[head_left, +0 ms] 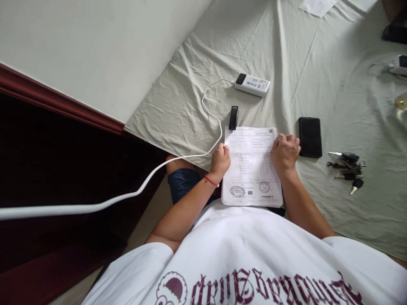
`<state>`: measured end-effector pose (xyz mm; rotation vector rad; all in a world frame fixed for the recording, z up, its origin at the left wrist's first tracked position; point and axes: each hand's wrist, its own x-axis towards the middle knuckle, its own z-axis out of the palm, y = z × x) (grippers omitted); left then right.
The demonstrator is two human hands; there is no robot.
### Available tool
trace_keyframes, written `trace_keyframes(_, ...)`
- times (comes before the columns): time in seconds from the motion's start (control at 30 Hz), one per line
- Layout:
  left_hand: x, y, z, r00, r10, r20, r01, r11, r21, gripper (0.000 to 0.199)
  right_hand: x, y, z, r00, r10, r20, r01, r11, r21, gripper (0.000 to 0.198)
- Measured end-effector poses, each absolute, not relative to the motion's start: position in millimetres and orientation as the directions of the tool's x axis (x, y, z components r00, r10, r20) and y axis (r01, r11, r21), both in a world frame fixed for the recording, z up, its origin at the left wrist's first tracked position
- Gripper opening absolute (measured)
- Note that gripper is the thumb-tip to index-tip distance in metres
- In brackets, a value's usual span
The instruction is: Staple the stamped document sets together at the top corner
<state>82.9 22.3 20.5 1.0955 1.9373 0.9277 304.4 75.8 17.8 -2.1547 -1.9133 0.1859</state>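
Note:
A stack of printed papers (248, 165) with round and oval stamps near its lower edge lies between my hands, close to my body. My left hand (221, 160) is closed on its left edge, thumb on top; a red string bracelet circles that wrist. On the opposite side, my right hand (285, 152) grips the upper right edge with curled fingers. A black stapler (233, 117) touches or overlaps the top left corner of the sheets. Just right of my right hand lies a black smartphone (310, 137), screen dark.
A white power bank (252, 84) sits beyond the papers, its white cable (149, 180) running left toward the camera. A bunch of keys (348, 167) lies right of the phone. Wrinkled green cloth (359, 97) covers the surface. Another paper (318, 6) lies at the far edge.

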Motion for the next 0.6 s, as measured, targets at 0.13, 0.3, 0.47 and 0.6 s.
trace_keyframes(0.13, 84.0, 22.9, 22.1, -0.380, 0.894, -0.237, 0.405, 0.392, 0.826, 0.034, 301.7, 73.6, 19.9, 0.089, 0.995, 0.036, 0.961, -0.076, -0.264, 0.047)
trace_keyframes(0.3, 84.4, 23.4, 21.1, -0.372, 0.897, -0.238, 0.411, 0.389, 0.825, 0.033, 301.2, 73.0, 20.6, 0.107, 0.994, 0.031, 0.960, -0.095, -0.263, 0.048)
trace_keyframes(0.47, 85.7, 23.3, 21.1, -0.372, 0.898, -0.236, 0.484, 0.405, 0.776, 0.031, 300.2, 73.5, 20.8, 0.102, 0.995, 0.008, 0.967, -0.097, -0.237, 0.047)
trace_keyframes(0.6, 86.2, 22.6, 22.3, -0.348, 0.905, -0.246, 0.563, 0.412, 0.717, 0.025, 298.1, 73.5, 21.5, 0.119, 0.993, 0.002, 0.972, -0.116, -0.203, 0.046)
